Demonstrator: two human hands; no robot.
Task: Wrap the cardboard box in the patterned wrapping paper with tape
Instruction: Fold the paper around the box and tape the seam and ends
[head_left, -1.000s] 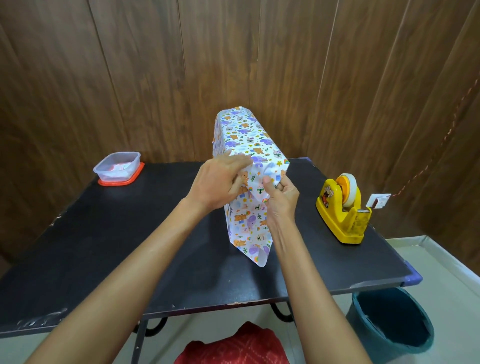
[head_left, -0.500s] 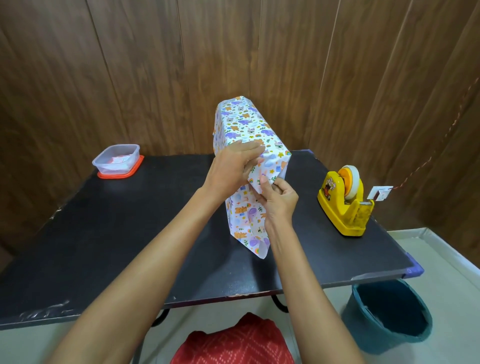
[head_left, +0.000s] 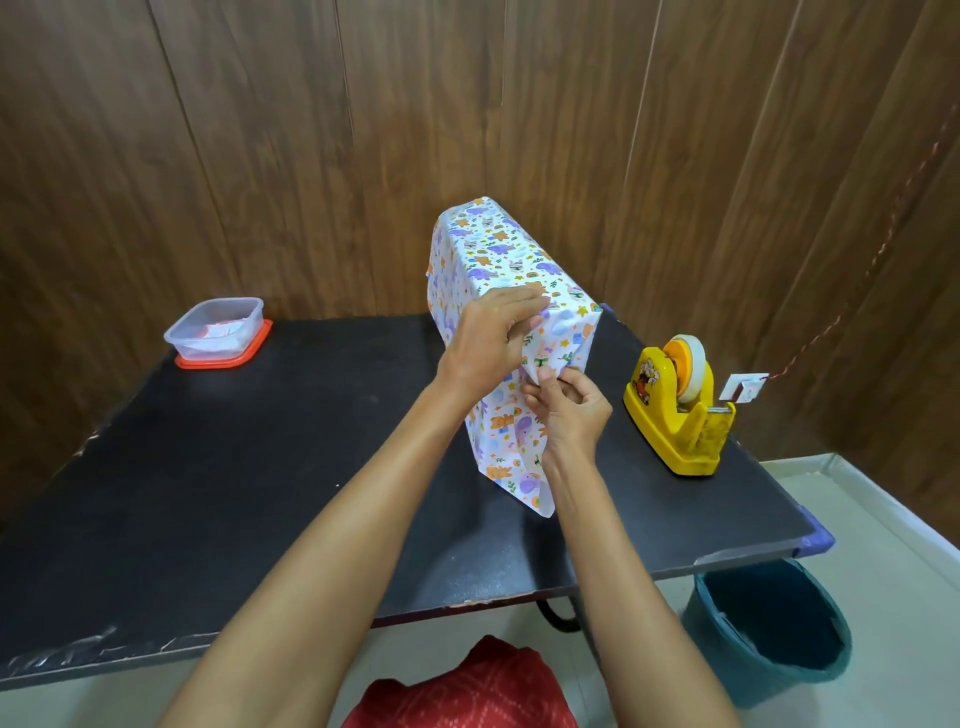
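Clear container (head_left: 215, 332) sits far left of the left hand, on the worktop (head_left: 260, 467). Left hand (head_left: 491, 343): fingers extended, pressing wrapping paper (head_left: 511, 447) against the upright box (head_left: 498, 249) at its near top edge. Right hand (head_left: 571, 410), just below: thumb and fingers pinch the folded flap. Bare worktop lies either side. Tape dispenser (head_left: 675, 415) stands right of the right hand, apart. Bucket (head_left: 769, 629) sits on the floor past the worktop's edge.
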